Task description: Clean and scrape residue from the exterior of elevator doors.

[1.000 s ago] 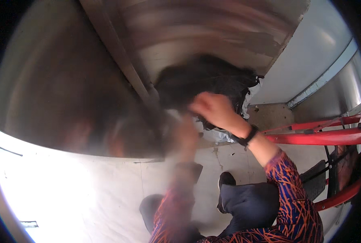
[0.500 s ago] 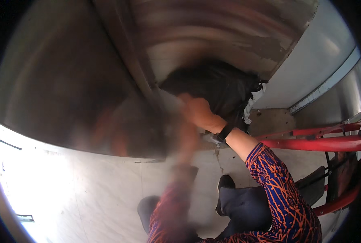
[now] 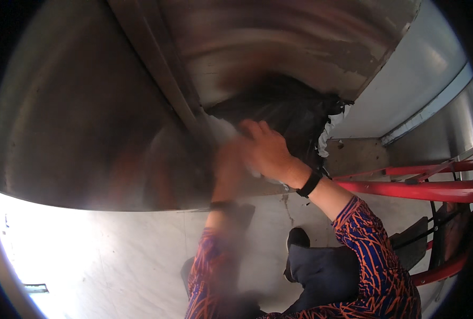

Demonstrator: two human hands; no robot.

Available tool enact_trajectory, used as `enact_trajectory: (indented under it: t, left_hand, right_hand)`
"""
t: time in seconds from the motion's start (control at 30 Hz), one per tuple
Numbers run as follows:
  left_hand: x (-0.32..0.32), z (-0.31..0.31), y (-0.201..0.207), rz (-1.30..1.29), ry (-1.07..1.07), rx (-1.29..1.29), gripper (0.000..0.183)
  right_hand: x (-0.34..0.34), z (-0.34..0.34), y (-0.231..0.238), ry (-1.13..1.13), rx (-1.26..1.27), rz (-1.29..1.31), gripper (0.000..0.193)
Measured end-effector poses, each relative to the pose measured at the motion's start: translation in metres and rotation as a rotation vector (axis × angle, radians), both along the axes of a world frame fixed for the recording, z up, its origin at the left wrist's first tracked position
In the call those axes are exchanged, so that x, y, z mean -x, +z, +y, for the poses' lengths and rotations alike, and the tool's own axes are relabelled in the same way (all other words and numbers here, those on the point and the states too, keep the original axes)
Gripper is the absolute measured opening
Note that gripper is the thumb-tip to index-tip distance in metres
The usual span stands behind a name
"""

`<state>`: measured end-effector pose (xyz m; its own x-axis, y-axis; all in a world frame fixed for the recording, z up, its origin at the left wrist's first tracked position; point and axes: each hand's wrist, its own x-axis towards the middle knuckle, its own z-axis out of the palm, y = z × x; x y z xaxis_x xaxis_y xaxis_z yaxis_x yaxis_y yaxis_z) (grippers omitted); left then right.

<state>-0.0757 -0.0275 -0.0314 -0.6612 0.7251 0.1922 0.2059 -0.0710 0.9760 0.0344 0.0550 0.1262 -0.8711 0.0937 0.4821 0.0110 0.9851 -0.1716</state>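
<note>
- A person's left hand (image 3: 228, 159) blurs beside the right hand (image 3: 272, 155); the right fingers curl partway, the left spread and either hold indiscernible.
- Just beyond lies black plastic (image 3: 300, 109) against a metal panel (image 3: 279, 40); thin-looking, it probably favors a light touch.

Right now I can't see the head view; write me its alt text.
The left hand, blurred, and the right hand are close together by black plastic; any grip is unclear. A shiny metal panel is to their left, red bars to their right.
</note>
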Motion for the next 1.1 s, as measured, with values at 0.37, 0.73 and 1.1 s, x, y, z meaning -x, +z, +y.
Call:
enact_trajectory:
  t: [0.37,0.73,1.1]
  left_hand:
    - [0.025,-0.01,0.021,0.01,0.025,0.102,0.026]
    - [0.046,0.044,0.099,-0.542,0.772,-0.112,0.056]
    - [0.036,0.038,0.117,-0.127,1.008,0.28,0.057]
  right_hand:
    - [-0.007,0.01,-0.019,0.023,0.049,-0.208,0.032]
    - [-0.005,0.006,-0.02,0.048,-0.075,-0.077,0.023]
    - [-0.007,-0.001,-0.027,0.065,-0.091,-0.1,0.016]
